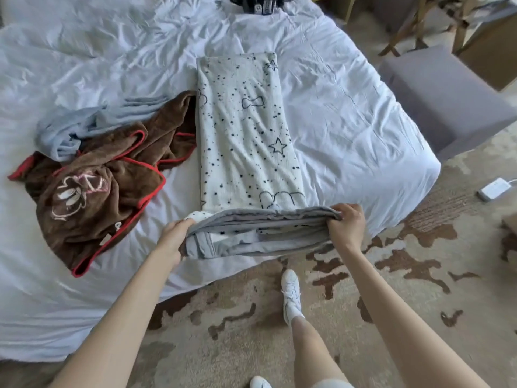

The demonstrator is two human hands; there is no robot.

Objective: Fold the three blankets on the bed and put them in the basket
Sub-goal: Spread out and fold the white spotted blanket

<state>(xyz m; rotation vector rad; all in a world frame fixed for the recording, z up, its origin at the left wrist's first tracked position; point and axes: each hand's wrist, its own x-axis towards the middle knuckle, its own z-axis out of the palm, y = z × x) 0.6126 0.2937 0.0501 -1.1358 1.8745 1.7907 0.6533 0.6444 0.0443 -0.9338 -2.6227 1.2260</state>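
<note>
Head view: left hand [174, 236] and right hand [347, 225] clamp fingers on the near end of the star-print blanket [243, 130], laid lengthwise on the bed [349, 121]; brown blanket [106, 186], perhaps touching it, lies crumpled left.

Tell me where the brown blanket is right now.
Head view: the brown blanket lies crumpled on the bed, left of the spotted blanket, with the light blue blanket bunched against its far edge.

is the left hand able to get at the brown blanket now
Probably yes on reach: the brown blanket lies crumpled beside the left hand, nothing between. But that hand grips the near edge of the starry blanket, so it would have to let go first.
</note>
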